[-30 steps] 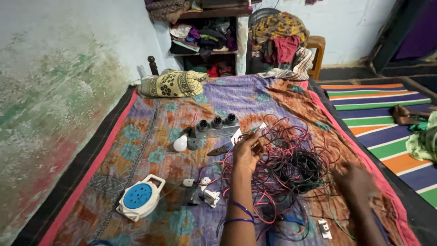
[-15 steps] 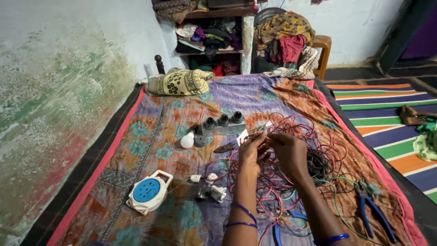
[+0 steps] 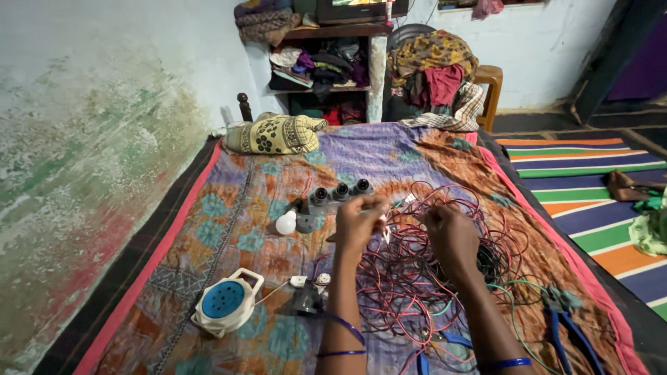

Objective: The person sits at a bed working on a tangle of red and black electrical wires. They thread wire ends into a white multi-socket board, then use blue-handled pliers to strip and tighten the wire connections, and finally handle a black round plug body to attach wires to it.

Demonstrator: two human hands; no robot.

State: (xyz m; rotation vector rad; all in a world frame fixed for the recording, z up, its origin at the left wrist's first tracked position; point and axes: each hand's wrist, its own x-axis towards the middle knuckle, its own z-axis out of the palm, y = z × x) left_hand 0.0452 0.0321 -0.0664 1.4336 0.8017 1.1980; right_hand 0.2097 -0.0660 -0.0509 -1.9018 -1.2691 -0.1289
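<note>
While both hands work above a patterned bedspread point(image 3: 229, 208), the left hand point(image 3: 358, 226) and the right hand point(image 3: 451, 232) are raised close together over a tangle of red and dark wires point(image 3: 431, 278); the left hand's fingers are curled shut round a small pale piece at the fingertips, though what it is cannot be made out; the right hand's fingers are likewise pinched closed, seemingly on a strand of the wire, the grip itself hidden from this side; the wire heap lies on the bedspread right of centre, directly under and beyond the hands; three black lamp sockets point(image 3: 340, 192) sit in a row just behind the left hand, with one white bulb point(image 3: 285, 223) beside them; one round white-and-blue cord reel point(image 3: 226, 302) rests near the bedspread's left edge, its face a plain blue disc; one pair of blue-handled pliers point(image 3: 566, 326) lies at the right, near the pink border; one yellow patterned pillow point(image 3: 274, 134) lies at the far end; each wrist wears blue bangles; bare cloth stays open to the left of the hands, bounded by a stained wall point(image 3: 90, 160); a striped rug point(image 3: 590, 187) covers the floor at right.
</note>
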